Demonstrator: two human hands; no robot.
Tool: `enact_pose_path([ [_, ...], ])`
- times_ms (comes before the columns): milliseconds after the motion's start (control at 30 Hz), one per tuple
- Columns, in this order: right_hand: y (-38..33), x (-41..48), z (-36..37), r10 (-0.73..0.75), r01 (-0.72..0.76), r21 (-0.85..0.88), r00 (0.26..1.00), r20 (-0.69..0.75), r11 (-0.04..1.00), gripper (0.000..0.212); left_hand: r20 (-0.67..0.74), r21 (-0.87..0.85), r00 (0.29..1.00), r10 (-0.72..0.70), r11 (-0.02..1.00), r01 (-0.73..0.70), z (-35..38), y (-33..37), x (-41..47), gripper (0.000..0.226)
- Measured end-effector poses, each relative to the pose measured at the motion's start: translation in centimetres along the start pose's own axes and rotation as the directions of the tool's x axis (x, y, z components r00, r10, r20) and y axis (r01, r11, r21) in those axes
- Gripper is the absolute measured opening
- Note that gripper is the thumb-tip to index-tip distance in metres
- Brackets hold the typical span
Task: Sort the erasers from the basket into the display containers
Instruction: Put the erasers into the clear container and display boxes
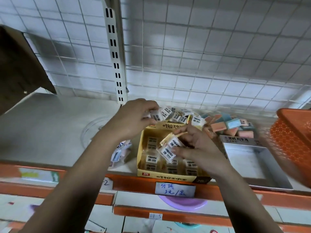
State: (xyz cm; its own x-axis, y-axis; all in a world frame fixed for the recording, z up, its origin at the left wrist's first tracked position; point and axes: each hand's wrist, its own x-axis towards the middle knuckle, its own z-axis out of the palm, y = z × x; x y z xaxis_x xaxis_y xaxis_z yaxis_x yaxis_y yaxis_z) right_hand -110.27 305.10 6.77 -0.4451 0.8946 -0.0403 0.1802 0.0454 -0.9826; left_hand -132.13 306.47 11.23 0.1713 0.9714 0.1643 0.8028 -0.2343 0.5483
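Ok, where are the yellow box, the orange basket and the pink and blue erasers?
yellow box (170, 176): head view, its front wall.
orange basket (289, 137): head view, its mesh side.
pink and blue erasers (233, 123): head view, a blue one atop the pile.

Yellow display box (168, 176), centre frame, open top: rows of white 2B erasers (152, 159) in clear wrap, lying flat. Loose heap (176, 115) of same just above it. Two wrapped erasers (168, 149) tilted over the box, pinched in right hand (198, 148). Blurred eraser (155, 115), prob. same type, in left hand (134, 118). Pink/blue erasers (232, 125) piled above grey display box (242, 141), right of centre. Orange basket (292, 140) at right edge, tilted.
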Motion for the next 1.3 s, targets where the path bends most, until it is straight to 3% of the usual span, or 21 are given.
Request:
enact_pose_path([
  [200,-0.2,1.4,2.7,0.035,-0.006,-0.3,0.995,0.092,0.954,0.024,-0.127,-0.144,0.987,-0.098,0.986,0.079,-0.7,-0.7,-2.6,0.052],
  [367,-0.1,1.9,4.1,0.072,-0.032,-0.453,0.995,0.072,0.891,0.022,-0.212,-0.381,0.963,-0.168,0.922,0.077,-1.4,-1.2,-3.1,0.035],
  [533,-0.3,2.0,5.0,0.001,0.065,-0.697,0.996,0.094,0.714,0.016,-0.22,-0.432,0.956,-0.193,0.898,0.082,-1.4,-2.0,-3.2,0.023],
  [700,-0.4,2.2,5.5,-0.061,0.149,-0.778,0.988,0.141,0.61,0.017,-0.218,-0.471,0.958,-0.187,0.88,0.065,-1.2,-2.2,-2.9,0.02],
  [833,-0.7,1.6,4.8,-0.103,0.196,-0.754,0.98,0.169,0.627,0.015,-0.212,-0.467,0.965,-0.153,0.883,0.037,-0.9,-1.6,-2.5,0.017],
  [933,-0.5,0.8,2.5,-0.15,0.214,-0.723,0.977,0.152,0.657,0.019,-0.166,-0.428,0.981,-0.098,0.904,0.017,-0.4,-0.8,-2.1,0.014],
  [1000,0.0,0.2,0.4,-0.273,0.199,-0.709,0.962,0.009,0.676,0.019,-0.133,-0.408,0.989,-0.069,0.913,0.009,0.1,-0.2,-1.8,0.014],
  [1100,1.5,-0.2,-2.9,-0.473,0.14,-0.765,0.85,-0.232,0.628,0.017,-0.058,-0.396,0.998,-0.021,0.918,-0.004,1.4,1.0,-1.3,0.016],
  [1167,2.4,-0.4,-4.4,-0.486,0.089,-0.78,0.823,-0.293,0.62,0.017,0.031,-0.363,0.999,0.019,0.932,-0.006,2.7,2.1,-1.0,0.014],
  [1300,3.6,-0.9,-5.0,-0.429,0.084,-0.746,0.858,-0.283,0.661,0.016,0.317,-0.334,0.944,0.095,0.943,0.017,5.9,3.7,0.1,0.016],
])
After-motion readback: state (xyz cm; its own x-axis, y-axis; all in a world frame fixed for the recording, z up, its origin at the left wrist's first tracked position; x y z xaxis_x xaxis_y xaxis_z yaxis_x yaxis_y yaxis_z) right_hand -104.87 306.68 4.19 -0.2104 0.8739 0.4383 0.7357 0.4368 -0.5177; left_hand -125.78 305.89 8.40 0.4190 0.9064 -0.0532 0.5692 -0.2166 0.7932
